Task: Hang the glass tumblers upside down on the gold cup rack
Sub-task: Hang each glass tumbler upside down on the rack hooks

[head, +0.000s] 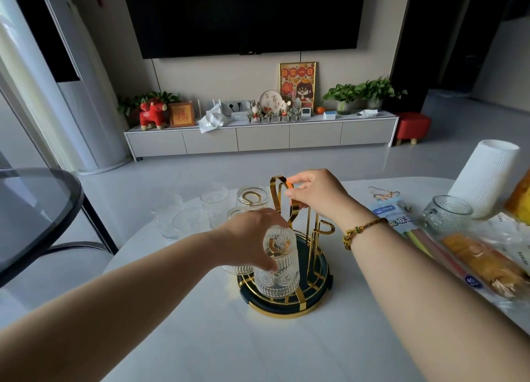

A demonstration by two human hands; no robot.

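Tumbler nearest the viewer is inverted over the near side of the gold cup rack, mouth down above the dark round tray with its gold rim, which sits near the middle of the white table. The left hand reaches in from the near left edge, forearm stretched long and low over the tabletop, wrist bent down, fingers and thumb closed round the upper part of the ribbed glass. A gold hook shows through the glass wall, so the tumbler looks to be seating on its peg; I cannot tell whether it hangs freely yet. To do this well, I would lower it straight until the base rests on the peg, then let go slowly, as the glass is slick and the rack looks light enough to tip. The right hand, a gold bracelet at its wrist, comes from the near right edge, arm raised, and pinches the looped gold handle at the rack's top between fingertips and thumb; that steadying grip seems worth keeping until the glass settles. Just behind the left hand a second inverted glass hangs partly hidden, and another sits at the rack's far side. Farther, toward the far left edge, loose upright tumblers wait in a cluster. Near the right edge lie a glass bowl, packaged snacks and a white ribbed cylinder
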